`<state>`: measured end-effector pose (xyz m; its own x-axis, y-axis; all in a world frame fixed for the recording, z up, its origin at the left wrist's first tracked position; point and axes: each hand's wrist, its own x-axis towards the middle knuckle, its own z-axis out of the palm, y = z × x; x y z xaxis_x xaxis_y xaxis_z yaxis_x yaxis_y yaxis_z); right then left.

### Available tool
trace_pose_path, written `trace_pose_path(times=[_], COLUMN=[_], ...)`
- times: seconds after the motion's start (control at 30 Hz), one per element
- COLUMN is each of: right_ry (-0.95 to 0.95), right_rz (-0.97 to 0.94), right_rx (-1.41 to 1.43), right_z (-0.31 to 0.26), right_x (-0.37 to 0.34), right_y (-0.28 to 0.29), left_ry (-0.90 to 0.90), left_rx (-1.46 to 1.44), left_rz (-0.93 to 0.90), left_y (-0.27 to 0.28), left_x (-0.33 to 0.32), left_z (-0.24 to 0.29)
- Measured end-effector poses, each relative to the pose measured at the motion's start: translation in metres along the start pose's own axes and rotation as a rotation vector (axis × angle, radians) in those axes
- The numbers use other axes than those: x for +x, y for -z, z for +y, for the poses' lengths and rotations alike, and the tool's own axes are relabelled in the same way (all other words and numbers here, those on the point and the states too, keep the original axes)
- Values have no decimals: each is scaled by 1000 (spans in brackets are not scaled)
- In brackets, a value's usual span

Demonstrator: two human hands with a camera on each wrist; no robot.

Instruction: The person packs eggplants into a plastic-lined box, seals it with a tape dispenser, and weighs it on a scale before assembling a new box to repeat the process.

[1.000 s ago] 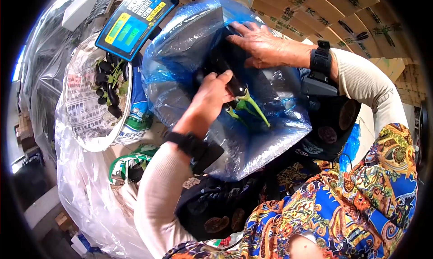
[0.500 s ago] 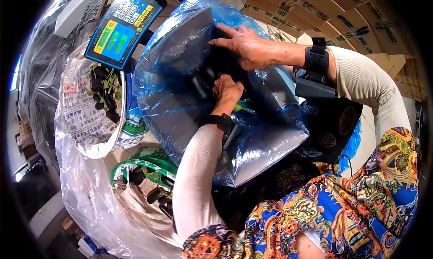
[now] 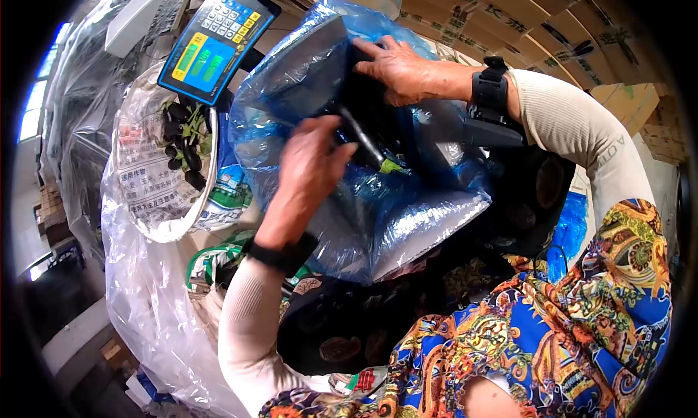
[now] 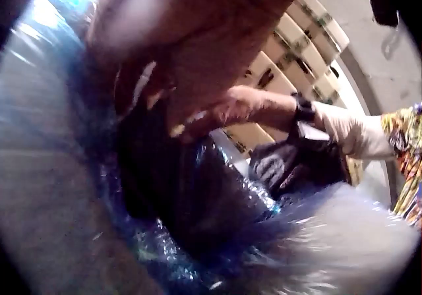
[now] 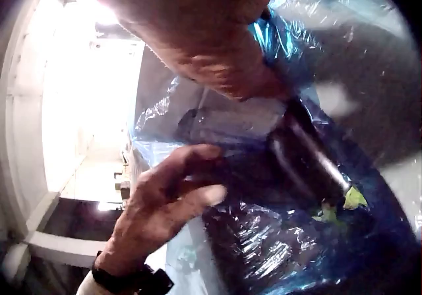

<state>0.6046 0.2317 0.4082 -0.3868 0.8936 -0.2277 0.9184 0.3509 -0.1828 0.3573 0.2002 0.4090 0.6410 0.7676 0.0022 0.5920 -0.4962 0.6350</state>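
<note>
A dark purple eggplant [image 3: 363, 136] with a green stem end lies inside a blue plastic bag [image 3: 265, 120] that lines an open box. My left hand [image 3: 313, 163], blurred, is over the bag's left side with fingers loosely bent and thumb apart, holding nothing. In the right wrist view the left hand [image 5: 158, 203] shows a gap between thumb and fingers, beside the eggplant [image 5: 310, 153]. My right hand [image 3: 400, 72] reaches over the far side of the bag, fingers extended toward its dark inside. Near the eggplant's upper end, the right fingertips are hidden in the right wrist view.
A white woven sack [image 3: 153, 192] at left holds several small eggplants [image 3: 185, 145]. Behind it stands a scale display [image 3: 218, 43] with a keypad. Stacked cardboard boxes [image 3: 494, 18] fill the back right. Clear plastic sheeting [image 3: 160, 331] hangs at lower left.
My left hand carried the eggplant down into the bag, let go of it, and drew back to the left. The right hand stays at the bag's far side.
</note>
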Motion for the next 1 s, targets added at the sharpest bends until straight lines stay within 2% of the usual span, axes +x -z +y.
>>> trace_pose_path(times=[0.07, 0.13, 0.17, 0.2, 0.27, 0.3, 0.33, 0.4, 0.47, 0.53, 0.6, 0.63, 0.7, 0.73, 0.83, 0.93, 1.0], right_ry=[-2, 48, 75, 99, 152, 238, 313, 341, 650, 850, 946, 1089, 1156, 1065, 1284, 1434, 1548], right_rz=[-1, 74, 112, 45, -89, -81, -185, -345, -319, -273, -378, -336, -523, -766, -553, -286, -129], right_rx=[-74, -216, -289, -281, -274, -287, -200, 208, 361, 491, 1067, 1297, 1640, 1750, 1701, 1638, 1603], right_z=[-7, -18, -25, -32, -45, -48, -50, -72, -91, -120, -154, -175, -206, -217, -234, -248, -262], right_x=[-3, -3, -3, -3, 0, -2, -3, -19, -24, -38, -49, -47, -53, -60, -76, -91, -98], right_y=[4, 13, 18, 22, 29, 22, 17, 30, 35, 66, 100, 95, 97, 110, 137, 149, 152], left_ry=[63, 17, 236, 449, 761, 770, 777, 739, 747, 738, 770, 768, 776, 781, 786, 576, 583], left_rx=[333, 398, 241, -283, -927, -957, -987, -1004, -967, -976, -981, -986, -990, -987, -963, -1141, -1079], left_rz=[226, 474, 436, 218, -146, -199, -254, -286, -355, -306, -270, -257, -224, -203, -155, -160, -21], left_y=[30, 37, 32, 31, 16, 7, -1, 16, 20, -8, -15, -15, -16, -16, -15, -4, -31], left_x=[-28, -60, -79, -91, -113, -119, -123, -123, -127, -147, -162, -164, -170, -172, -172, -157, -179], left_z=[-2, -29, -42, -57, -56, -57, -56, -30, -32, -55, -58, -54, -51, -49, -40, -10, -37])
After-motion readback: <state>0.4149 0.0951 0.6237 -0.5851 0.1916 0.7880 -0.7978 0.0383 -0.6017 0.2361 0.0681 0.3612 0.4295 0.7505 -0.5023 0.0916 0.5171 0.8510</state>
